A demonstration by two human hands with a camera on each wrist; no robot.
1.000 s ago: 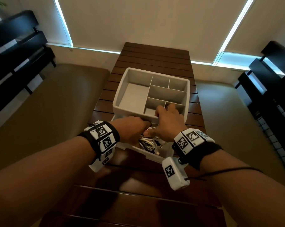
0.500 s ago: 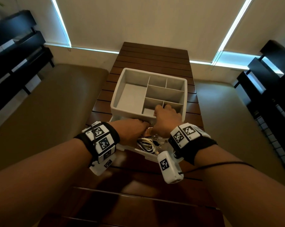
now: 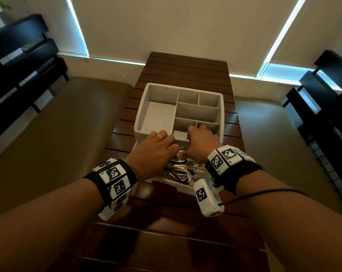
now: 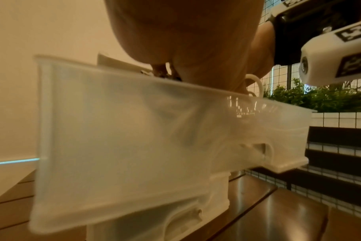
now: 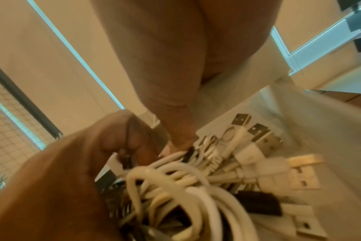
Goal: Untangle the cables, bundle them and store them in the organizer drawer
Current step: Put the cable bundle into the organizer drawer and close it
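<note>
A white organizer (image 3: 140, 108) with several bare compartments stands on the dark slatted table (image 3: 185, 69). Its translucent drawer (image 3: 182, 187) (image 4: 124, 138) is pulled out toward me and holds a coiled bundle of white and black cables (image 3: 177, 170) (image 5: 188, 187) with USB plugs. My left hand (image 3: 166, 143) lies over the drawer, knuckles at the organizer's front rim. In the right wrist view its curled fingers (image 5: 122, 138) pinch at the dark strands. My right hand (image 3: 195, 133) hooks its fingers over the front rim, and its thumb (image 5: 175, 128) presses down on the cables.
Black slatted racks (image 3: 21, 61) (image 3: 323, 107) stand on both sides of the table, with a tan cushioned seat (image 3: 58, 134) to the left. Window blinds close the far wall. Green plants (image 4: 319, 97) show behind a wire grid.
My left hand has slid forward, so its knuckles now reach the organizer's front rim. The right hand keeps its hold on the rim. The head view has shifted slightly.
</note>
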